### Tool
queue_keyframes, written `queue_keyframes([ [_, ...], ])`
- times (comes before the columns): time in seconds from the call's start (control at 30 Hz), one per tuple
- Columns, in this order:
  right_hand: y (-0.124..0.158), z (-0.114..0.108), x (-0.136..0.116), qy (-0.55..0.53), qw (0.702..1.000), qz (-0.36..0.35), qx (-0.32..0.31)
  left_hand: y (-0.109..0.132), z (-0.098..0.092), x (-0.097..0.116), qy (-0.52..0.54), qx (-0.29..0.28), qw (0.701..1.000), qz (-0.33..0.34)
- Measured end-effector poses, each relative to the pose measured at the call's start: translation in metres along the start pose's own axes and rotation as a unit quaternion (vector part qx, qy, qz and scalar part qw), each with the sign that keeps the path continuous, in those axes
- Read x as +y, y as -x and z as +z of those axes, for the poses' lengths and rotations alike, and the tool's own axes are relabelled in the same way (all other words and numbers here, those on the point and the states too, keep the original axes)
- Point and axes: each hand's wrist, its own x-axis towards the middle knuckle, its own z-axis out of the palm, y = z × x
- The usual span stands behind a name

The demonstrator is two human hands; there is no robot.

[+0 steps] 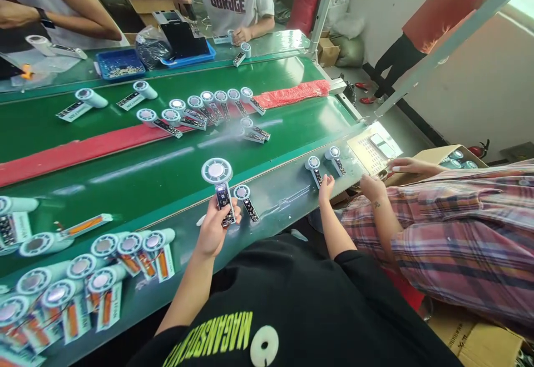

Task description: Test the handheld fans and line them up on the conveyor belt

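My left hand (214, 228) is closed around the handle of a small white hand-held fan (217, 173), holding it upright above the near edge of the green belt (167, 172). A second fan (246, 200) lies just right of it on the belt's grey edge. My right hand (326, 188) reaches out with its fingers on the handle of another fan (314, 167) lying there, and one more fan (335, 157) lies beside that. Whether the right fingers grip it or only touch it is unclear.
Several fans with tags lie clustered at the lower left (83, 278) and in a row along the red strip (200, 108). A person in a plaid shirt (450, 228) works close on my right by a cardboard box (454, 155). Across the belt, other people stand by blue trays (120, 64).
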Motion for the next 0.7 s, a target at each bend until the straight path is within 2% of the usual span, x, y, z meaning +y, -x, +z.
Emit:
queue_keyframes([
  [0.07,0.020,0.000,0.003,0.010,0.999,-0.030,0.017,0.002,0.001,0.001,-0.001,-0.001,1.000,-0.011],
  [0.13,0.048,0.002,0.006,0.013,0.999,-0.049,-0.011,0.003,0.005,0.001,0.004,-0.002,1.000,-0.014],
  [0.2,0.079,0.008,0.005,0.006,0.994,-0.052,-0.091,0.005,0.011,0.000,0.021,-0.018,1.000,-0.011],
  [0.27,0.110,0.016,-0.004,-0.010,0.977,-0.046,-0.207,0.006,0.019,-0.001,0.044,-0.053,0.998,-0.002],
  [0.33,0.136,0.025,-0.022,-0.035,0.948,-0.043,-0.315,0.005,0.026,0.000,0.056,-0.093,0.994,0.012],
  [0.4,0.157,0.032,-0.048,-0.065,0.919,-0.051,-0.385,0.004,0.033,0.003,0.049,-0.126,0.990,0.038],
  [0.47,0.173,0.035,-0.077,-0.113,0.898,-0.074,-0.418,0.004,0.038,0.007,0.033,-0.152,0.985,0.069],
  [0.57,0.187,0.036,-0.115,-0.201,0.869,-0.132,-0.433,0.006,0.040,0.012,-0.001,-0.167,0.981,0.102],
  [0.7,0.193,0.037,-0.145,-0.212,0.852,-0.170,-0.447,0.009,0.038,0.011,-0.036,-0.174,0.977,0.118],
])
